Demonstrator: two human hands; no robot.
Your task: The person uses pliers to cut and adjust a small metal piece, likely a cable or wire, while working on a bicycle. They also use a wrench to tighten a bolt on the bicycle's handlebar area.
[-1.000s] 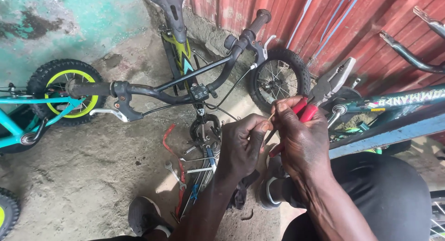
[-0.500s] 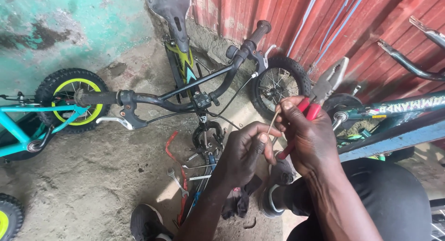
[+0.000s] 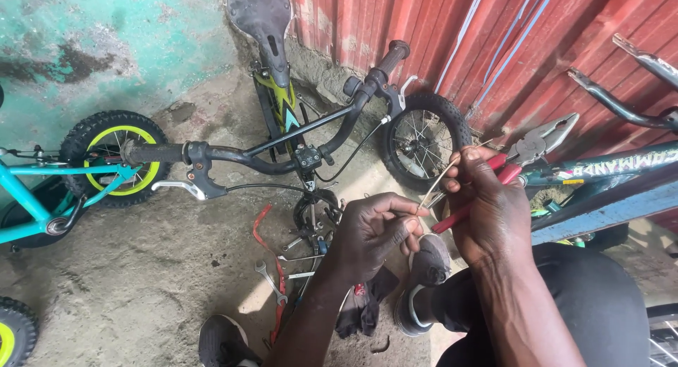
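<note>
Your right hand (image 3: 494, 205) gripped red pliers (image 3: 526, 152) and pinched the far end of a thin cable (image 3: 439, 183); your left hand (image 3: 371, 229) pinched, I think, its near end.

- Two hands: the left hand (image 3: 371, 229) and the right hand (image 3: 487, 205), side by side near the centre.
- One pair of red-handled pliers (image 3: 526, 152), in the right hand, jaws pointing to 2 o'clock.
- One thin wire (image 3: 441, 176) pinched between the two hands.
- One small black bicycle (image 3: 296, 137) at 12 o'clock, with one saddle (image 3: 260, 14).
- One teal bicycle (image 3: 42, 190) at 9 o'clock.
- Four wheels in view (one only a sliver at 7 o'clock (image 3: 14, 332)).
- Two wrenches (image 3: 270, 282) on the ground at 6 o'clock, as far as can be told.
- Two shoes (image 3: 424, 282).
</note>
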